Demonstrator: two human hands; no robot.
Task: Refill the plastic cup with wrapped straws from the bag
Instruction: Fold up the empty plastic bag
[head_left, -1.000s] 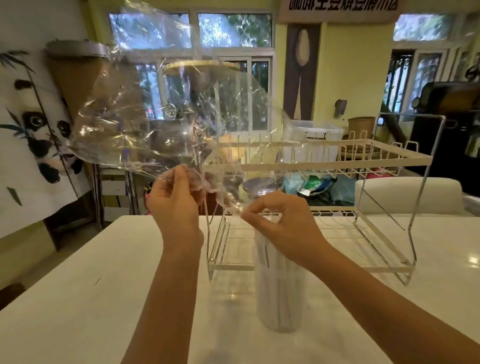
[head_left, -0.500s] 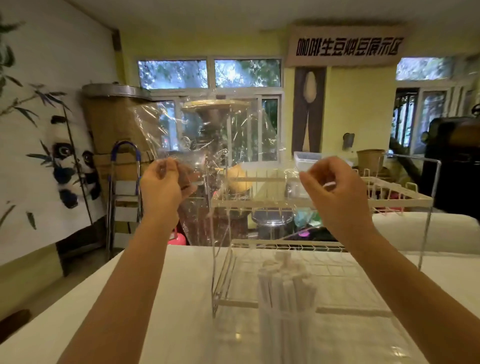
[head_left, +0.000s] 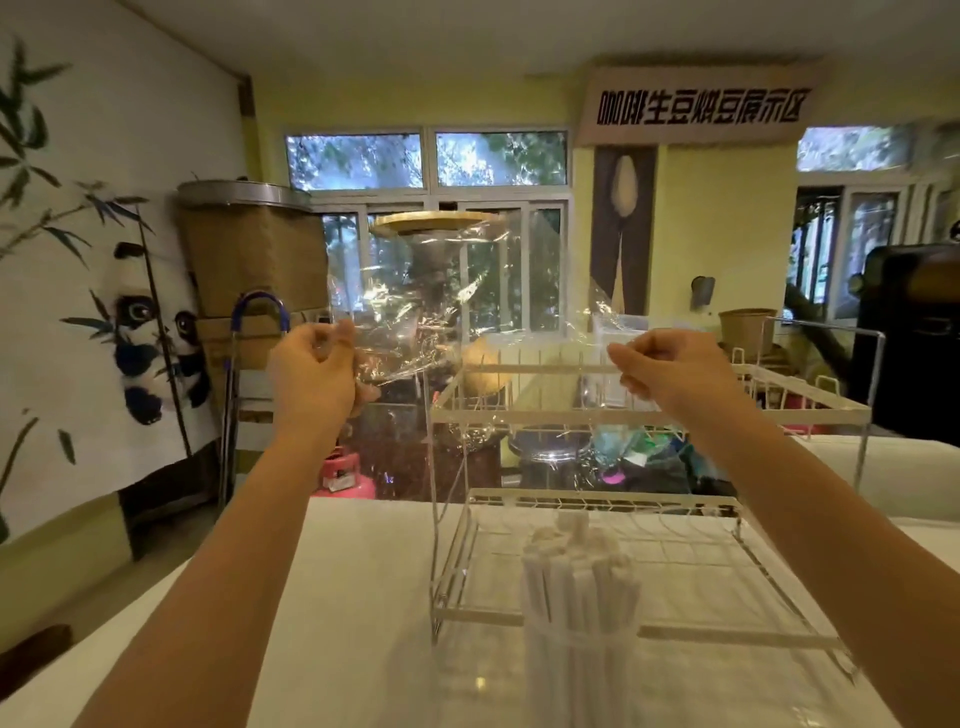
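Note:
A clear plastic bag (head_left: 447, 306), crinkled and see-through, is stretched out in the air at chest height. My left hand (head_left: 317, 379) pinches its left edge and my right hand (head_left: 670, 371) pinches its right edge. No straws show inside the bag. Below, near the table's front edge, stands a clear plastic cup (head_left: 582, 670) packed with white paper-wrapped straws (head_left: 571, 566) that stick out of its top. Both hands are well above the cup and apart from it.
A white wire two-tier rack (head_left: 649, 415) stands on the white table (head_left: 322, 623) right behind the cup. Past the table are a folded stepladder (head_left: 244, 374), a pink gas canister (head_left: 345, 475) and windows.
My hands have risen from just above the cup and spread apart, pulling the bag out flat. The cup with its straws, covered by my right hand a second ago, now shows fully.

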